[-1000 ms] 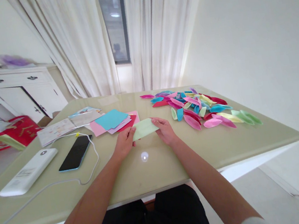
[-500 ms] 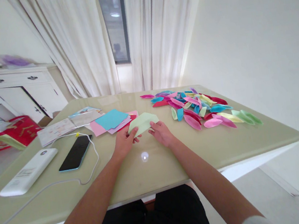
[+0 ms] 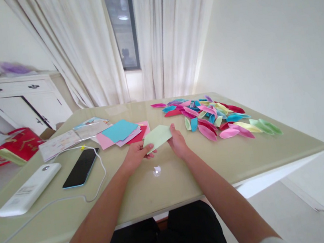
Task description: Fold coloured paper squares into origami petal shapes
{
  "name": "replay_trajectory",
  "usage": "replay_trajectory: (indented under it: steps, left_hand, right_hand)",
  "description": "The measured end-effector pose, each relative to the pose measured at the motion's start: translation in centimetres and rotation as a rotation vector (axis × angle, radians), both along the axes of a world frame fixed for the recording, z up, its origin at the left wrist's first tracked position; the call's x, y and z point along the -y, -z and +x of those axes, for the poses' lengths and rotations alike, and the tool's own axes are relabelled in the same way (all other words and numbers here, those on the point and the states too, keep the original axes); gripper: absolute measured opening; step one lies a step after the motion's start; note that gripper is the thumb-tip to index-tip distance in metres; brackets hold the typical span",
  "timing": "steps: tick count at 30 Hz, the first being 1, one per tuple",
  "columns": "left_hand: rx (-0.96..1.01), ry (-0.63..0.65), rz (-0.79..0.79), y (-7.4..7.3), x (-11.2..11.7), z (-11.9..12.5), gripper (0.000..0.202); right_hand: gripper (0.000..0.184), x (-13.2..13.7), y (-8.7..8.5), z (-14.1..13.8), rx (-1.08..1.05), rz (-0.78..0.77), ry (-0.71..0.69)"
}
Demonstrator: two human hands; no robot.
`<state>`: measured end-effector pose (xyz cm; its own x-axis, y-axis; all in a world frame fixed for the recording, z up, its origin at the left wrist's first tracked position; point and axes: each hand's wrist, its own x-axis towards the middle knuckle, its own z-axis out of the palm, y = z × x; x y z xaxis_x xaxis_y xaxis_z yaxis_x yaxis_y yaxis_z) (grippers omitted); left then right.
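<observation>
A pale green sheet of folded paper (image 3: 158, 137) is held above the table between both hands. My left hand (image 3: 138, 155) pinches its left end, thumb on top and fingers beneath. At the right end, my right hand (image 3: 178, 141) grips the edge, its fingers partly hidden behind the paper. Just behind my left hand lies a stack of coloured paper sheets (image 3: 121, 130), with blue on top and pink, lilac and red showing below. Off to the right is a spread heap of folded paper pieces (image 3: 206, 115) in pink, red, blue, yellow and green.
On the left of the table (image 3: 171, 184) lie a black phone (image 3: 81, 168), a white power bank (image 3: 28, 189) and a white cable (image 3: 103, 166). Printed sheets in clear packaging (image 3: 59, 144) sit farther back. Curtains (image 3: 79, 48) hang beyond the table; a wall (image 3: 277, 61) stands right.
The green paper has turned and tilted, with its right end raised. My right hand has shifted its grip, fingers now pointing upward along the paper's right edge.
</observation>
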<state>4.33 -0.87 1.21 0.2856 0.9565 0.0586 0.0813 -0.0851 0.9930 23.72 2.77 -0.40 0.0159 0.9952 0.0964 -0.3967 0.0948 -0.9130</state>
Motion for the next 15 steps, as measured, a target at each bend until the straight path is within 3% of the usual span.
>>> replay_trajectory:
  steps: [4,10,15]
  left_hand:
    - [0.010,-0.027,0.014,0.1,0.0,0.0,0.056]
    - [0.026,-0.076,0.064,-0.1,-0.1,-0.6,0.051]
    - [0.050,-0.166,0.094,0.4,-1.3,-1.2,0.059]
  right_hand:
    - [0.072,-0.3,-0.2,0.8,0.040,-0.007,0.049]
    - [0.053,0.4,-0.5,1.0,0.120,0.050,0.071]
    - [0.049,0.7,-0.9,1.0,0.183,0.092,0.102]
